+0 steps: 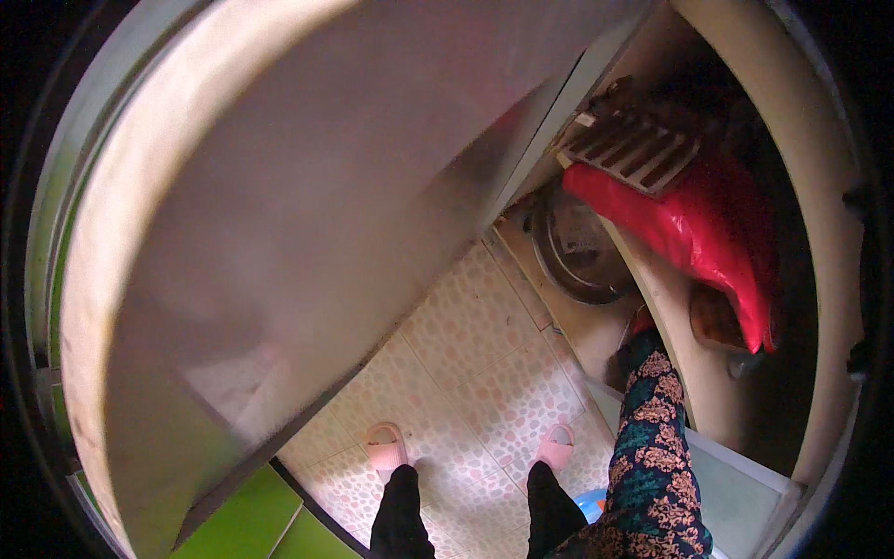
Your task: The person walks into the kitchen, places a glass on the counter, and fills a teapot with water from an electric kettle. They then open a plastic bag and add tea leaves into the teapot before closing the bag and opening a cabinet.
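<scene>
My right arm, in a dark sleeve with a peach and teal floral pattern (653,433), reaches into an open cabinet below a shelf board (646,279). Its hand is lost in shadow at the sleeve's end, so its grip does not show. A small red thing (643,319) shows just beyond the cuff. On the cabinet's lower level lies a round, shiny dish or lid (583,244), close to where the arm enters. The shelf above bears a red plastic bag (670,213) and a slotted rack (639,150). My left hand is out of view.
A large grey-brown panel (300,195), blurred and near, fills the upper left. Beside my arm stands a frosted-pane cabinet door (733,482). My feet in pink slippers (386,454) are on pebble-patterned tiles (447,349). A blue object (591,504) lies near my leg; green panels (244,517) are at lower left.
</scene>
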A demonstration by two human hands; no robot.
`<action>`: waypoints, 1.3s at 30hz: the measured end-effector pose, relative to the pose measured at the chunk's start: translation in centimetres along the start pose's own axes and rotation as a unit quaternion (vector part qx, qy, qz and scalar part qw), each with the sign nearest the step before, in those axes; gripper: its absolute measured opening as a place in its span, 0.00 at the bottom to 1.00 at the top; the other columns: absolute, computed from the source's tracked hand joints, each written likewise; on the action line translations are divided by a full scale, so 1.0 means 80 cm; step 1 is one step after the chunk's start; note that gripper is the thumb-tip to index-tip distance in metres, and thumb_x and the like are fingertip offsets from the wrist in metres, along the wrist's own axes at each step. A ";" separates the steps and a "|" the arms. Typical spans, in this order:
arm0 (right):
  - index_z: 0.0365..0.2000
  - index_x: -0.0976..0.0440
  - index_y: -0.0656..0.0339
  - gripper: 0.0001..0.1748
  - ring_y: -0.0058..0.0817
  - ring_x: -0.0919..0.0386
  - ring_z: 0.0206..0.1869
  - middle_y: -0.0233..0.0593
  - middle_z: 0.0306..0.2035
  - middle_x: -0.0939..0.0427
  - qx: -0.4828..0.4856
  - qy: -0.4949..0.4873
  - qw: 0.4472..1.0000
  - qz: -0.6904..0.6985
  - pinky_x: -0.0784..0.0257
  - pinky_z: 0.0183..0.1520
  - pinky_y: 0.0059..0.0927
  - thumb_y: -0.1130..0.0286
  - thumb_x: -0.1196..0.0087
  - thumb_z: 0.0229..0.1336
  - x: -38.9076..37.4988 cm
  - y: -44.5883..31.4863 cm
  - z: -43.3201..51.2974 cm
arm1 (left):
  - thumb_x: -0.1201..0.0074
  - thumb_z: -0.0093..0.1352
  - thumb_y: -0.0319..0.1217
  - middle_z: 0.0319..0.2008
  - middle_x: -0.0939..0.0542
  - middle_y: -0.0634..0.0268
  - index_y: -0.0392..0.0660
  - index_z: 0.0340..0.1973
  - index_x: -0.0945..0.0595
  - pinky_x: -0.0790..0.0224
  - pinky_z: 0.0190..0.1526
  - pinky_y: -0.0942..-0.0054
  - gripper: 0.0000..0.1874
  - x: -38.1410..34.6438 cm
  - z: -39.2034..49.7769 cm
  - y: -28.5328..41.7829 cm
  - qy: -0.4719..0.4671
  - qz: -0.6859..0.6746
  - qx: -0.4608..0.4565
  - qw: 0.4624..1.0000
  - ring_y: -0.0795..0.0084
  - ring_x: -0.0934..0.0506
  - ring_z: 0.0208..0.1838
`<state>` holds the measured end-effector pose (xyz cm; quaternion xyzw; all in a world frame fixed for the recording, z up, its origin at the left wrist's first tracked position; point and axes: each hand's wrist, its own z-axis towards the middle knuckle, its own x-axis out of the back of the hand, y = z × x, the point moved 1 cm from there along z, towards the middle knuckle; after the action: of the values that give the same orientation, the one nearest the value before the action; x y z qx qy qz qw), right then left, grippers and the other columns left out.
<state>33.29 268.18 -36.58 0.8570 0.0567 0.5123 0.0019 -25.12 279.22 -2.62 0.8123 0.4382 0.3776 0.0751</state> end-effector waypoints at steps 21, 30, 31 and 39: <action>0.37 0.24 0.59 0.09 0.31 0.28 0.29 0.36 0.28 0.26 -0.037 -0.008 0.999 0.011 0.35 0.30 0.36 0.68 0.50 0.58 -0.027 0.041 -0.017 | 0.53 0.69 0.40 0.53 0.24 0.64 0.60 0.52 0.19 0.61 0.68 0.24 0.17 0.009 0.019 -0.015 0.105 0.046 -0.076 0.990 0.59 0.42 0.74; 0.35 0.24 0.58 0.08 0.28 0.29 0.25 0.32 0.24 0.26 -0.001 0.008 0.998 0.066 0.35 0.25 0.34 0.67 0.50 0.59 -0.051 0.024 -0.063 | 0.50 0.65 0.50 0.59 0.27 0.61 0.53 0.51 0.19 0.63 0.69 0.26 0.24 0.066 0.035 -0.003 0.077 0.030 -0.137 0.987 0.55 0.48 0.76; 0.34 0.24 0.58 0.08 0.27 0.29 0.24 0.32 0.24 0.26 0.017 0.002 0.995 0.094 0.36 0.25 0.33 0.67 0.50 0.59 -0.056 0.012 -0.074 | 0.50 0.65 0.49 0.57 0.26 0.62 0.53 0.49 0.19 0.61 0.69 0.27 0.22 0.073 0.041 -0.002 0.066 0.021 -0.124 0.990 0.56 0.45 0.74; 0.32 0.23 0.57 0.08 0.24 0.29 0.21 0.29 0.21 0.27 -0.043 -0.497 0.787 0.363 0.36 0.21 0.31 0.67 0.50 0.60 -0.114 -0.144 -0.192 | 0.45 0.62 0.32 0.44 0.19 0.64 0.46 0.36 0.18 0.50 0.66 0.36 0.08 0.155 0.125 0.001 -0.006 -0.081 -0.003 0.997 0.56 0.28 0.61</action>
<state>14.44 277.90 -38.03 0.9494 -0.2895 -0.0198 -0.1199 -14.17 290.74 -2.82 0.7762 0.5009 0.3667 0.1101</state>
